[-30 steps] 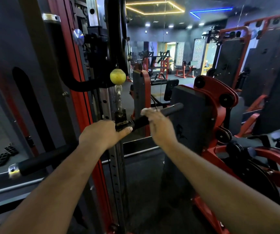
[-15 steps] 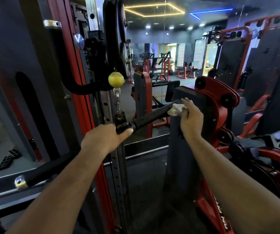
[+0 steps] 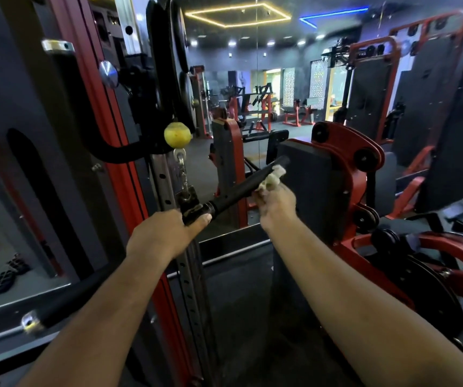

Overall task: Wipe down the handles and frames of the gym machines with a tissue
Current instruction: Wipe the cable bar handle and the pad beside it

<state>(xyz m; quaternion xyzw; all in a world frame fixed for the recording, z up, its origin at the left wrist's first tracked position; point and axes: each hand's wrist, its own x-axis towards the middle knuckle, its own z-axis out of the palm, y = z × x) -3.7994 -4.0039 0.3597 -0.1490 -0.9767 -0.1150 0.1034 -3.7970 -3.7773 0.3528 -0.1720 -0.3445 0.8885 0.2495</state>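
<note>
The left hand [image 3: 166, 233] grips the middle of the black bar [image 3: 241, 188], fingers curled round it just under the swivel [image 3: 187, 201] and chain [image 3: 182, 171] hanging from a yellow ball [image 3: 177, 134]. The right hand [image 3: 276, 203] holds a crumpled tissue [image 3: 273, 178], fingers clamped on it, pressed to the bar near its far end beside the red frame [image 3: 344, 152].

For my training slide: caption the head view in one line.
Left hand grips the bar near its swivel while right hand rubs a tissue along its far grip.
</note>
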